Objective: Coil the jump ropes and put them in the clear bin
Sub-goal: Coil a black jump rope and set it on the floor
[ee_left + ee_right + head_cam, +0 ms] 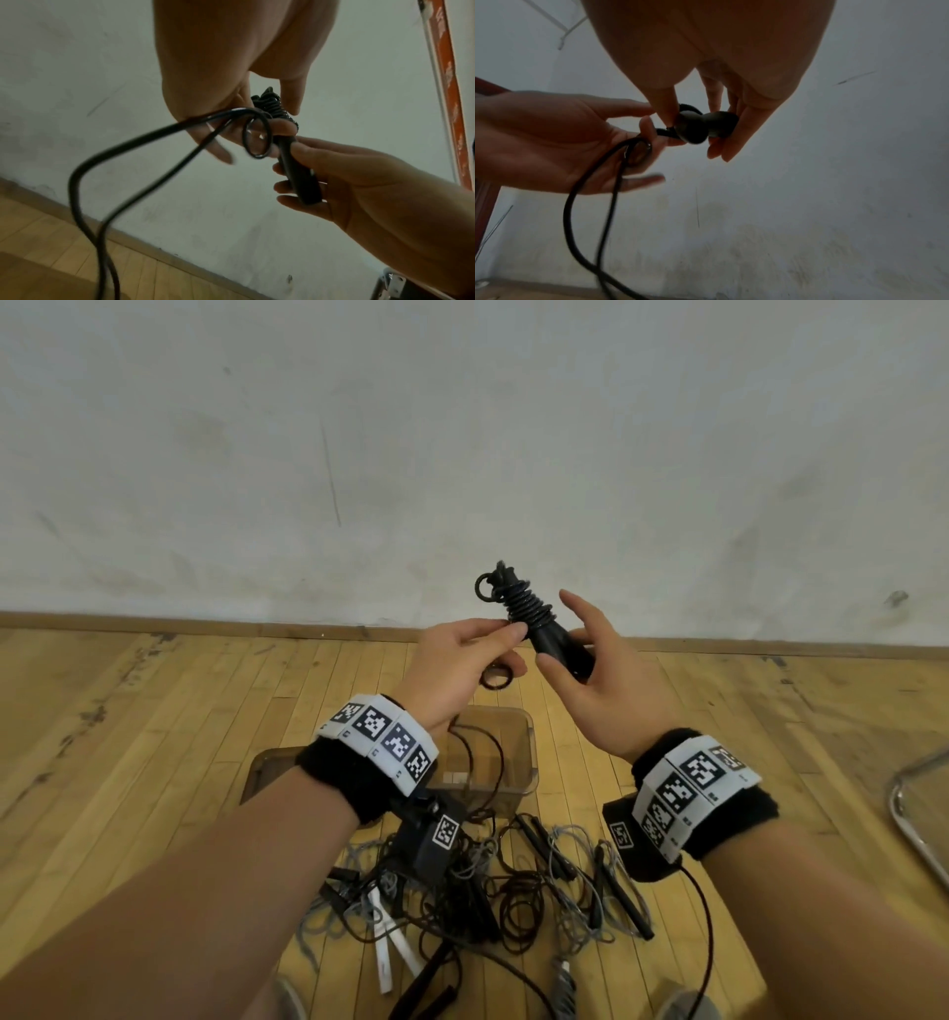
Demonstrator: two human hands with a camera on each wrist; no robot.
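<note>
Two black foam jump-rope handles (560, 642) held together in right hand (606, 680), fingers curled round them. Thin black cord (144, 138) pinched in left hand (462, 665), partly wound. Next: more turns, then down into clear plastic bin (529, 762) on floor below.

Wooden plank floor (154, 762), scuffed, meets a white wall at a baseboard. On it: clear bin (518, 752) with a dark cord hanging in over its rim, brown lid (267, 773) just beside it on the left. In front of the bin a tangled pile of jump ropes (513, 891), black and grey cords, black and white handles. Metal frame (919, 834) at far right.
</note>
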